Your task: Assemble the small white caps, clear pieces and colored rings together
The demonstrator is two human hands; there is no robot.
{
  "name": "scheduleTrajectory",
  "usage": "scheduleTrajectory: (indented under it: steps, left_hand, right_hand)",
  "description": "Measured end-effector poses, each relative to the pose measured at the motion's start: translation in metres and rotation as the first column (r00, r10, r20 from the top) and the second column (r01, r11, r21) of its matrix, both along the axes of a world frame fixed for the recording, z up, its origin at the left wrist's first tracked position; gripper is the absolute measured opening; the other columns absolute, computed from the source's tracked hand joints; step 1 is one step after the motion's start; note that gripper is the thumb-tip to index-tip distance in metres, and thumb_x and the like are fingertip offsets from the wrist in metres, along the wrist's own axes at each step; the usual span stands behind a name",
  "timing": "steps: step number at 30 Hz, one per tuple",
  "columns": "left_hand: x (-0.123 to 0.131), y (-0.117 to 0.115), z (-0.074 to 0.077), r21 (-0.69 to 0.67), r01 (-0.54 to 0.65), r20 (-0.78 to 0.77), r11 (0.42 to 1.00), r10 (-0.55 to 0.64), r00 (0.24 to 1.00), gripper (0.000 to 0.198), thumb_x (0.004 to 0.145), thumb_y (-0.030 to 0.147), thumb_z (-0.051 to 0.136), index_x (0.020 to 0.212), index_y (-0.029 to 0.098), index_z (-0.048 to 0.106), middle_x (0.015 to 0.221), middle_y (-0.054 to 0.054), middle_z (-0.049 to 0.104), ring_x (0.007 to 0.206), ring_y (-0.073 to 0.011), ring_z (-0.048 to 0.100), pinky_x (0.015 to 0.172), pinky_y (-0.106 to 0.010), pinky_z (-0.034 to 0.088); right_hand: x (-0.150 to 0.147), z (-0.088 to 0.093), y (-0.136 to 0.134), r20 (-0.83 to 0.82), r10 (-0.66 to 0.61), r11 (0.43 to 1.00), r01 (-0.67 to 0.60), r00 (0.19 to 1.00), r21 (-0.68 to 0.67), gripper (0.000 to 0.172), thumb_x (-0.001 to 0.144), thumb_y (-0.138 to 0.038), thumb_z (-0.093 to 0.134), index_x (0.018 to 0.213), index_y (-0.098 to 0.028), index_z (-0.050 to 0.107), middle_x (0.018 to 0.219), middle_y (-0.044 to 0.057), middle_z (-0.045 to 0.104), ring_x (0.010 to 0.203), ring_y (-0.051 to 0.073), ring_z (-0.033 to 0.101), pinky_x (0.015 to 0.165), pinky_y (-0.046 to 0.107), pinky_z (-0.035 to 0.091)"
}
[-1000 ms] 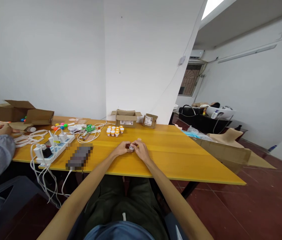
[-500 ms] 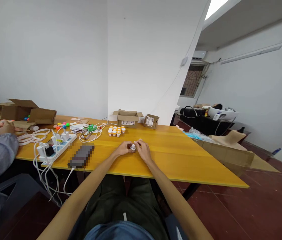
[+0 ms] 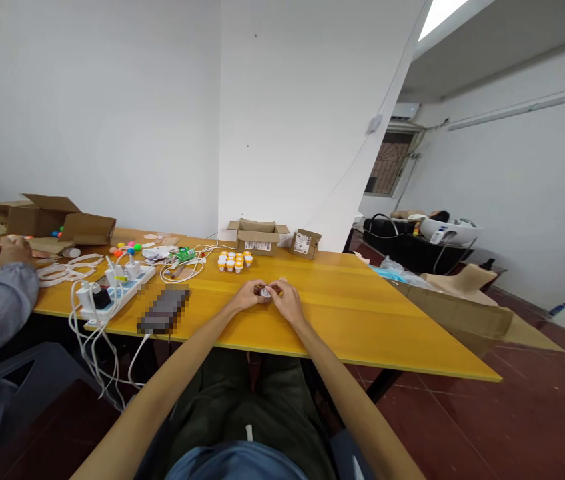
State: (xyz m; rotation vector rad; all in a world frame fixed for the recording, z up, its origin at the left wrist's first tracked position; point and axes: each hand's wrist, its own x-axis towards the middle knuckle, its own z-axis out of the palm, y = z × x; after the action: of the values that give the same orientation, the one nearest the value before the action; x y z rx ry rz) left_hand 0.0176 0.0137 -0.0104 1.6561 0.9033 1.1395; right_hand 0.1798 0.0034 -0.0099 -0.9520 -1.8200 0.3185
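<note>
Close together over the yellow wooden table (image 3: 352, 320), both of my hands are on one small whitish object (image 3: 265, 292). It looks round and pale, but fingers cover much of it and its kind is unclear. My left hand (image 3: 248, 295) grips it from the left with curled fingers. From the right, my right hand (image 3: 286, 298) pinches it with thumb and fingers. Beyond my left hand stands a cluster of several small white and orange tubs (image 3: 235, 261), tightly grouped.
Two cardboard boxes, one open (image 3: 257, 238) and one smaller (image 3: 305, 244), stand by the wall. Left lie a phone-like dark device (image 3: 165, 311), a power strip (image 3: 119, 293) with hanging cables and colourful balls (image 3: 127, 249). Another person's hands (image 3: 12, 251) work at far left.
The fingers of my right hand have moved in closer over the small whitish object, covering more of it. The camera view has shifted slightly.
</note>
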Motion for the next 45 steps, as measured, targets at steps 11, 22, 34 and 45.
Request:
scheduleTrajectory:
  steps: [11, 22, 34, 45]
  left_hand:
    - [-0.003, -0.003, 0.005, -0.005, -0.083, 0.021, 0.997, 0.083, 0.996, 0.035, 0.059, 0.023, 0.086, 0.088, 0.017, 0.068, 0.08, -0.001, 0.071, 0.08, -0.0177, 0.069, 0.079, -0.031, 0.055]
    - [-0.001, -0.005, 0.006, 0.072, -0.058, 0.033, 0.996, 0.056, 0.998, 0.039, 0.061, 0.032, 0.088, 0.089, 0.017, 0.065, 0.082, -0.001, 0.07, 0.078, -0.0173, 0.068, 0.077, -0.03, 0.056]
    - [-0.003, -0.009, 0.008, 0.402, -0.076, -0.174, 0.912, 0.158, 0.972, 0.025, 0.073, 0.026, 0.079, 0.095, 0.02, 0.068, 0.097, -0.003, 0.062, 0.088, -0.0176, 0.06, 0.083, -0.031, 0.052]
    - [-0.003, -0.015, 0.009, 0.481, -0.023, -0.28, 0.876, 0.178, 0.944, 0.025, 0.078, 0.023, 0.074, 0.1, 0.021, 0.065, 0.099, -0.002, 0.055, 0.092, -0.0187, 0.058, 0.086, -0.033, 0.049]
  right_hand:
    - [0.001, -0.002, 0.006, -0.129, -0.002, 0.99, -0.016, 0.992, -0.138, 0.022, 0.084, -0.041, 0.059, 0.072, -0.024, 0.065, 0.075, 0.004, 0.07, 0.071, 0.022, 0.067, 0.07, 0.033, 0.052]
    - [-0.002, -0.003, 0.007, -0.247, 0.148, 0.949, -0.208, 0.958, -0.236, 0.034, 0.072, -0.051, 0.072, 0.085, -0.021, 0.069, 0.081, 0.005, 0.072, 0.075, 0.022, 0.068, 0.068, 0.033, 0.056]
    - [-0.002, -0.006, 0.009, -0.193, 0.131, 0.949, -0.179, 0.972, -0.258, 0.032, 0.072, -0.052, 0.07, 0.073, -0.02, 0.067, 0.068, 0.003, 0.069, 0.065, 0.021, 0.064, 0.062, 0.032, 0.053]
    - [-0.003, -0.004, 0.009, -0.214, 0.089, 0.93, -0.158, 0.973, -0.333, 0.043, 0.067, -0.062, 0.07, 0.065, -0.02, 0.061, 0.06, 0.001, 0.063, 0.062, 0.019, 0.06, 0.057, 0.029, 0.047]
